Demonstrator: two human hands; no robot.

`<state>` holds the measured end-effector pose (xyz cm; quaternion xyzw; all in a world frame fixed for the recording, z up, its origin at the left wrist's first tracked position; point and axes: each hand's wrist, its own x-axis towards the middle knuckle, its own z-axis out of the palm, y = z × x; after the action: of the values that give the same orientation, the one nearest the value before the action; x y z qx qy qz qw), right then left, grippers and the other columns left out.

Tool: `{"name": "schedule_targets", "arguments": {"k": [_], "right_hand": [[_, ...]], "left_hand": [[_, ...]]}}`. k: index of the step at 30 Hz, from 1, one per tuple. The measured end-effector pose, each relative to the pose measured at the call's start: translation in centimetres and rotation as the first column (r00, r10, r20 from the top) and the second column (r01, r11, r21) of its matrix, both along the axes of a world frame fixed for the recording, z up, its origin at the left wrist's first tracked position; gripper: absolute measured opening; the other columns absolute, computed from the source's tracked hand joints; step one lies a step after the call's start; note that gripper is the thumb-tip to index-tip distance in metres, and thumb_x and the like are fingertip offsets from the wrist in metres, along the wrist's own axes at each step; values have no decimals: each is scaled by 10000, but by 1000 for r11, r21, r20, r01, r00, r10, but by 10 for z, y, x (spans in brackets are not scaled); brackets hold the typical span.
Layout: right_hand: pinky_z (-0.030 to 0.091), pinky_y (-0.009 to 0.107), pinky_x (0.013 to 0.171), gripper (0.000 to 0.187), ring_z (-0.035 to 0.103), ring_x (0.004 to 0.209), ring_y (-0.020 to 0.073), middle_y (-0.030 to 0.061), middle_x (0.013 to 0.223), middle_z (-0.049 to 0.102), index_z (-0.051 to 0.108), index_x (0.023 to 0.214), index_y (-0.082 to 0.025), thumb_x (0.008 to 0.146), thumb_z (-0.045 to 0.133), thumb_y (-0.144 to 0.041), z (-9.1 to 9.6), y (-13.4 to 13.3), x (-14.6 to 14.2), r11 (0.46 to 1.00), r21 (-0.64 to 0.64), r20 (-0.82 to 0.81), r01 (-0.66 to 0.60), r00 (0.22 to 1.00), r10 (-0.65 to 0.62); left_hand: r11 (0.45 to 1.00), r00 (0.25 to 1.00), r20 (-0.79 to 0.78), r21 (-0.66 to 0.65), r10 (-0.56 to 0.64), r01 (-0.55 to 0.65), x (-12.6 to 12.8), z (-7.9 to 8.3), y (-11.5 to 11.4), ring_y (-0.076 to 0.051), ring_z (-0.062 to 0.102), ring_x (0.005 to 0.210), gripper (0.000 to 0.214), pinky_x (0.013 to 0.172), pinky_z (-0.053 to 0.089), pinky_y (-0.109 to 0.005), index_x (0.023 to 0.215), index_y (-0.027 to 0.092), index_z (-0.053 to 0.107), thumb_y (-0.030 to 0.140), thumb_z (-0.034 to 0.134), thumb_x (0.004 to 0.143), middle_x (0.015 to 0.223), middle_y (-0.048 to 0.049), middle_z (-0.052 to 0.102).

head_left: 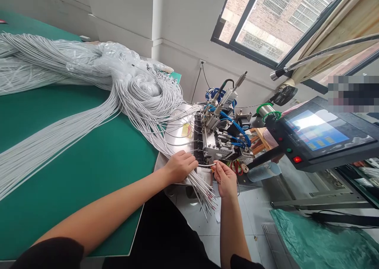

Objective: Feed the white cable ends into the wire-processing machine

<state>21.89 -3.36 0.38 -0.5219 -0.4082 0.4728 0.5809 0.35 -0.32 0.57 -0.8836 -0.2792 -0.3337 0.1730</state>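
My right hand pinches the end of one thin grey cable between thumb and fingers, at the front of the machine. That cable runs across to my left hand, whose fingers are curled closed over it at the machine's metal plate. Beneath the left hand passes a bundle of loose cable ends, hanging over the edge with reddish tips. The bundle leads back to a big heap of grey cables on the green table. The left fingertips are partly hidden.
Clear plastic wrap covers part of the heap. A touchscreen panel with a lit red button stands at the right, beside a wire spool and a small fan. A green plastic sheet lies low at the right.
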Motion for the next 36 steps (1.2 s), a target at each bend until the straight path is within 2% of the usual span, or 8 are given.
{"name": "schedule_targets", "arguments": {"k": [3,6,9,11,17,19,30,36], "right_hand": [[299,209,408,354,436,453,76,39,700,663,714,871,-152,703,729,-463,1,1,6,999,-40,112,-20,993,24],[434,249,534,346,585,606,158,62,742,694,710,837,-154,712,711,-477,3,4,8,1000,-3,375,-8,927,8],[447,269,570,326,577,602,171,62,723,685,693,809,-153,764,653,-474,5,7,8,999,45,633,-13,774,-19],[436,270,564,322,559,582,169,60,714,676,680,805,-155,799,611,-469,4,9,8,996,59,717,-60,697,0],[417,269,620,280,545,624,171,42,715,647,648,814,-163,850,551,-424,-3,18,15,985,103,795,-138,606,1],[396,262,613,268,517,617,162,19,678,608,629,790,-169,853,540,-414,-7,22,16,982,89,782,-167,623,35],[258,230,513,277,332,548,110,-49,580,388,507,643,-191,777,607,-412,-23,34,16,976,-13,424,-217,883,202],[167,226,450,305,229,452,79,-79,476,326,495,577,-195,640,693,-418,-34,40,13,977,-161,119,-141,980,161]], "left_hand": [[1000,1000,9,9,17,-17,0,1,0,-167,469,676,248,624,329,-297,816,169,574,107,360,924,695,-28,539],[999,999,26,29,24,-25,0,1,-1,-167,484,688,233,624,327,-300,990,176,603,139,377,945,719,-22,558],[999,999,5,28,43,-43,1,-1,-1,-166,493,696,229,636,326,-307,1012,183,612,154,392,955,735,-23,568],[998,997,-22,12,69,-68,1,-2,-1,-167,498,703,225,641,323,-311,997,175,616,154,395,956,741,-29,569],[993,991,-75,-40,107,-110,3,-5,1,-189,513,739,239,646,326,-330,1028,156,613,122,400,926,772,-52,577],[992,991,-73,-52,109,-113,4,-7,1,-193,513,740,239,645,330,-335,1027,155,617,123,410,913,776,-56,581],[975,986,-104,-169,130,-147,5,-6,0,-219,514,760,216,634,362,-340,957,152,636,97,482,816,793,-79,577],[961,984,-103,-224,144,-164,6,-7,0,-231,512,784,208,638,368,-343,923,157,647,95,508,782,800,-89,577]]}}
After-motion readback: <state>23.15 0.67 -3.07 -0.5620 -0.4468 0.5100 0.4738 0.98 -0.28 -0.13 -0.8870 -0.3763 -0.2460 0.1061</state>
